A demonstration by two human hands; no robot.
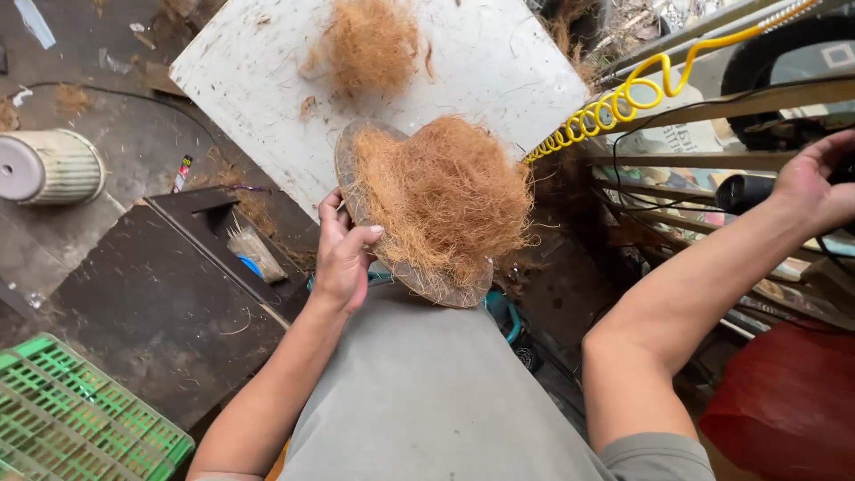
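While the left hand (pixel 338 254) grips the near-left rim of a flat oval mat (pixel 374 227) heaped with coconut fibre (pixel 445 196), its fingers (pixel 331 214) curl over the edge and the thumb presses on top, so the mat is held propped on the person's grey-clad knee (pixel 419 383). The mat's long axis runs from upper left to lower right, tilted toward the camera, with its far end overlapping the near edge of a white board (pixel 499 62) that serves as the table. A second, smaller tuft of fibre (pixel 370 40) lies near the far edge of that board, well apart from the hand.

The right hand (pixel 815 183) is stretched out to the right, away from the mat, closed around a dark handle (pixel 744 191) beside a wooden rack (pixel 712 160); a coiled yellow hose (pixel 614 102) runs past the board's right corner. The left hand is plainly the nearer one to the mat.

Open room lies to the left, over the dark floor (pixel 134 303), where a green crate (pixel 71 419) and a ribbed cylinder (pixel 49 167) stand well clear. The right side is crowded by the rack.
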